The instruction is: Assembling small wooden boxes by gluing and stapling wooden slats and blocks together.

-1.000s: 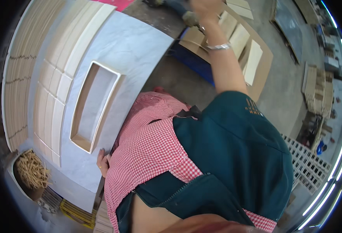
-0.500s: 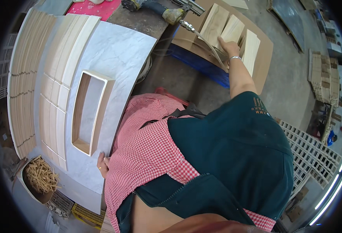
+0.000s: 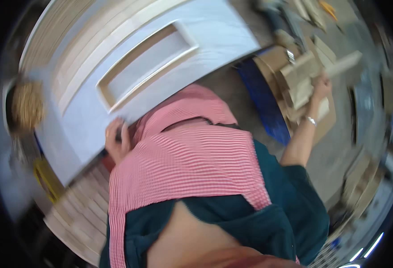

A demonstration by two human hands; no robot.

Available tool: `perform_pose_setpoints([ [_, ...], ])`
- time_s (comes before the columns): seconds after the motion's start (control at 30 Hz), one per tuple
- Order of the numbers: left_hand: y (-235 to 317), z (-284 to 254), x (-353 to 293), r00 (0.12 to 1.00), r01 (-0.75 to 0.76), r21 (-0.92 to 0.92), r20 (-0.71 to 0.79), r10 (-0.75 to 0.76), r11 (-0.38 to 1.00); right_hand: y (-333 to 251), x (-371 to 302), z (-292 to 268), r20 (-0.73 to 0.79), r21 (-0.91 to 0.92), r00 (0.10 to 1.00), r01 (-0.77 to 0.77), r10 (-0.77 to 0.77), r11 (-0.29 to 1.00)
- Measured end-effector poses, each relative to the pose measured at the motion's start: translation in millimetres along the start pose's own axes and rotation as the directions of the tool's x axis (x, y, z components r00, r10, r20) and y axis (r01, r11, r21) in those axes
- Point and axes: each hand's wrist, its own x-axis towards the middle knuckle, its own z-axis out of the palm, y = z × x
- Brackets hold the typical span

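A pale flat wooden board [image 3: 344,63], smeared by motion, sticks out from my right hand [image 3: 322,87], whose fingers are closed around its near end. Below that hand lie more short wooden boards [image 3: 298,91] on a piece of cardboard [image 3: 328,124]. My left hand [image 3: 117,139] is at the table's near edge, thumb and fingers apart, with nothing visible held. Close by, a long rectangular wooden frame [image 3: 149,85] with open middle lies on the marble-patterned tabletop [image 3: 218,29].
Long wooden strips [image 3: 93,49] line the table's far side. A container of wood scraps [image 3: 28,106] stands at left. A blurred tool [image 3: 290,27] lies beyond the boards. Blue material [image 3: 261,100] hangs below the cardboard. A yellow crate [image 3: 46,181] is at lower left.
My right hand has lifted a board off the cardboard. The view has turned, so the table and frame now lie more across the picture. My left hand stays near the table edge.
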Motion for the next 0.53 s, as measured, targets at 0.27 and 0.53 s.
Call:
perform_pose_setpoints([
  [0.27, 12.7, -26.2, 2.1, 0.961, 0.203, 0.014, -0.196, -0.196, 0.979, -264.8, -131.0, 39.4, 0.544, 0.690, 0.281, 0.387, -0.791, 0.612],
  [0.53, 25.2, -17.5, 24.6, 0.966, 0.144, 0.141, -0.235, -0.109, 0.979, -373.7, -224.8, 92.9, 0.424, 0.778, -0.514, 0.629, -0.745, 0.008],
])
